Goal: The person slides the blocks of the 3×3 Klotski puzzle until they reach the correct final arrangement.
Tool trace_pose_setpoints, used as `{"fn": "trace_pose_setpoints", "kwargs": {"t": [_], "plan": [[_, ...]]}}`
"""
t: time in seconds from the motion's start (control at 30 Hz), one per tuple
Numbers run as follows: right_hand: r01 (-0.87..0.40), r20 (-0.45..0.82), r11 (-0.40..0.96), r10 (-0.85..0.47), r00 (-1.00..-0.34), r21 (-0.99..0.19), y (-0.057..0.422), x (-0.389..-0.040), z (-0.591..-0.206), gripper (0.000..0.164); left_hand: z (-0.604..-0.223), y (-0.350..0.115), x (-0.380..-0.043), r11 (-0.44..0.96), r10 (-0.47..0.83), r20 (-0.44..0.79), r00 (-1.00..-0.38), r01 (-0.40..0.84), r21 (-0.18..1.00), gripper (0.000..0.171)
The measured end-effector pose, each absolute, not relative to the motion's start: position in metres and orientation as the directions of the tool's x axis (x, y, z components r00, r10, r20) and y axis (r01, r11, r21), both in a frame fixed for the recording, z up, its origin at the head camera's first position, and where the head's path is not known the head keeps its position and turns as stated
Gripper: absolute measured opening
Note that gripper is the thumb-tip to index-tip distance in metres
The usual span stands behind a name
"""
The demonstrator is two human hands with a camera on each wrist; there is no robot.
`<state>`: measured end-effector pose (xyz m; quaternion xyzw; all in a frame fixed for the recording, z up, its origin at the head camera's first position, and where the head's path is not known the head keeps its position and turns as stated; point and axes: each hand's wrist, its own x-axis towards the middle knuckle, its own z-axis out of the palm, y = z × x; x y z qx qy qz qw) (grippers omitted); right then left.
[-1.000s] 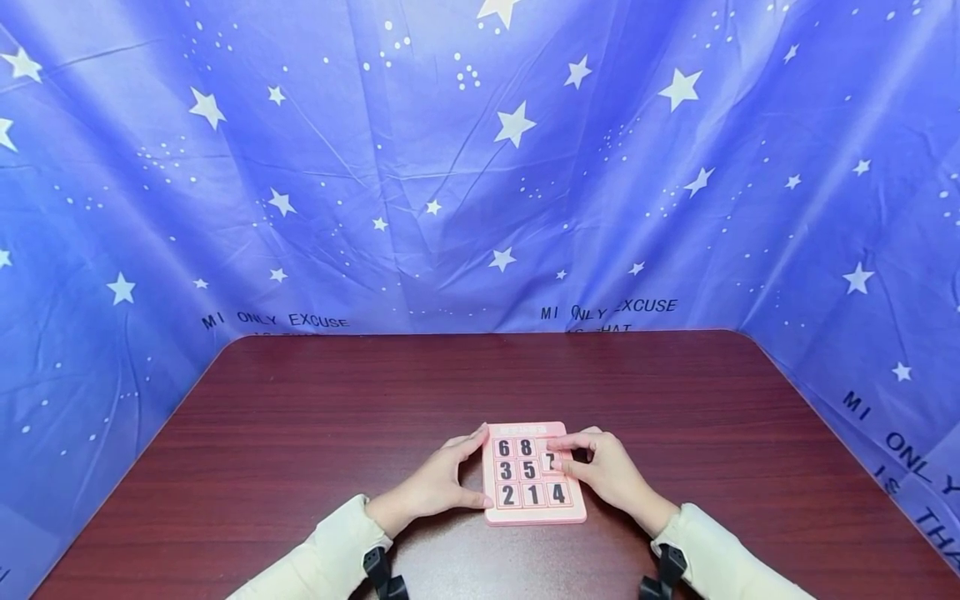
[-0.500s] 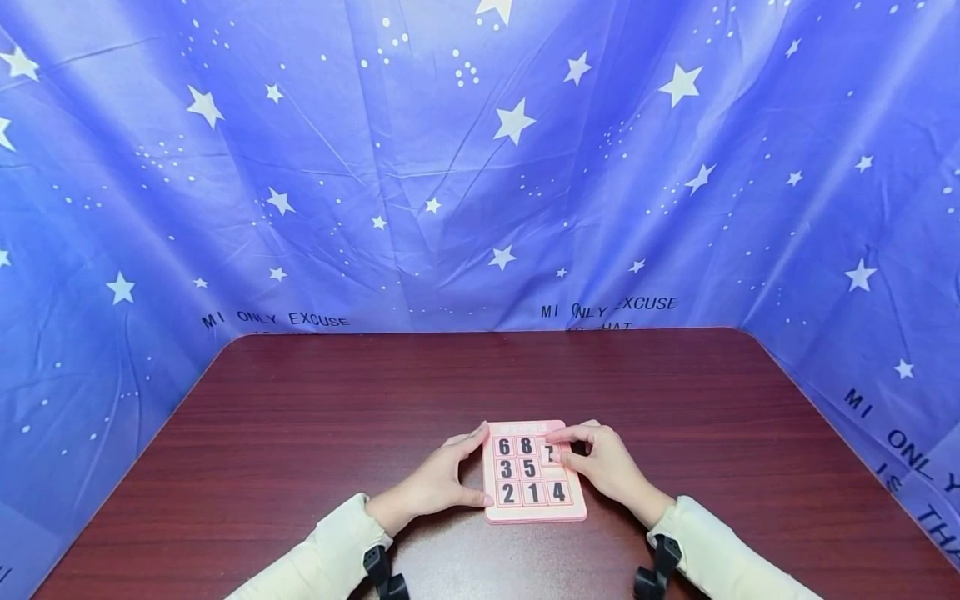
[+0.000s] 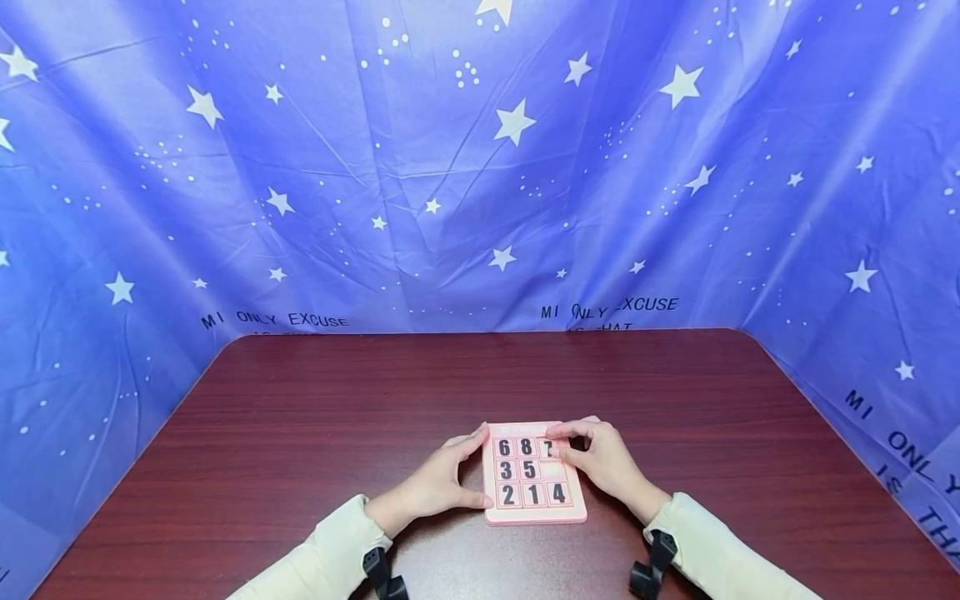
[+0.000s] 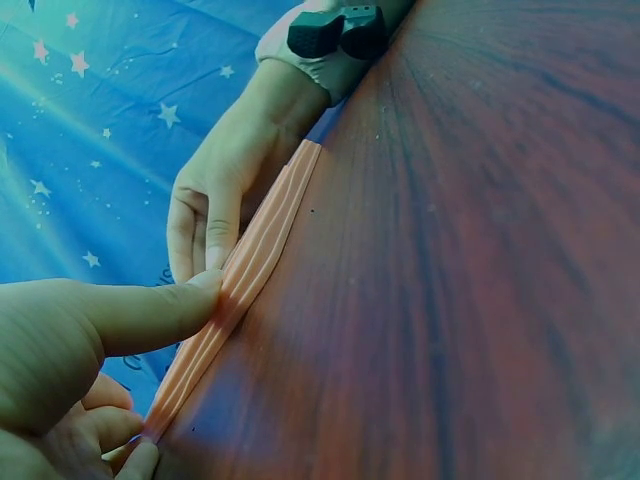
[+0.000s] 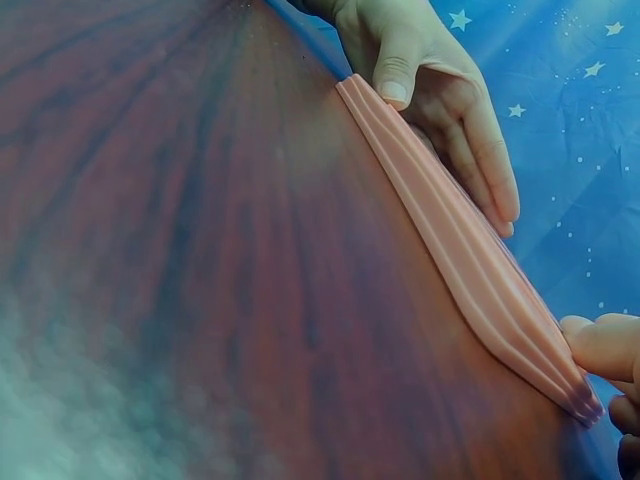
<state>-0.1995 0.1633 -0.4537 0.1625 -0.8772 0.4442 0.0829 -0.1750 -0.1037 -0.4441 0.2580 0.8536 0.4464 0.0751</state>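
Observation:
A pink number slide puzzle [image 3: 534,516] lies flat near the front of the table. Its rows read 6, 8, 7, then 3, 5 and a gap at the right, then 2, 1, 4. My left hand [image 3: 435,482] holds the left side, thumb at the lower corner and fingers at the upper one. At the upper right my right hand [image 3: 609,467] has its thumb on the 7 tile [image 3: 547,448], covering part of it, and its index finger at the top border. Both wrist views show the puzzle's ridged edge [image 5: 450,240] from the side.
The dark red wood table [image 3: 337,400] spreads around the puzzle. A blue curtain [image 3: 450,167] with white stars and printed words hangs at the back and sides. Black wrist cameras [image 3: 384,573] sit on both cream sleeves [image 3: 322,550].
The 7 tile has slid up into the top right place, leaving the gap below it. The right thumb went up with it; the index finger moved to the top border. The left hand stays.

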Motion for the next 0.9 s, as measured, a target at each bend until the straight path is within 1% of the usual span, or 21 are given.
{"fn": "trace_pose_setpoints", "kwargs": {"t": [0.23,0.5,0.67,0.9], "plan": [[-0.353,0.294,0.566,-0.197,-0.935,-0.745,0.163,-0.201,-0.454,0.021,-0.445,-0.105,-0.174,0.456,0.525,0.150,-0.838,0.425,0.782,0.095],[-0.373,0.307,0.553,-0.212,-0.928,-0.745,0.163,-0.203,-0.453,0.021,-0.445,-0.104,-0.176,0.478,0.493,0.075,-0.867,0.342,0.809,0.098],[-0.361,0.289,0.498,-0.218,-0.932,-0.788,0.166,-0.202,-0.452,0.020,-0.447,-0.104,-0.176,0.471,0.497,0.079,-0.864,0.345,0.812,0.098],[-0.324,0.243,0.465,-0.225,-0.943,-0.824,0.169,-0.187,-0.449,0.023,-0.446,-0.104,-0.176,0.468,0.499,0.075,-0.863,0.342,0.815,0.098]]}}
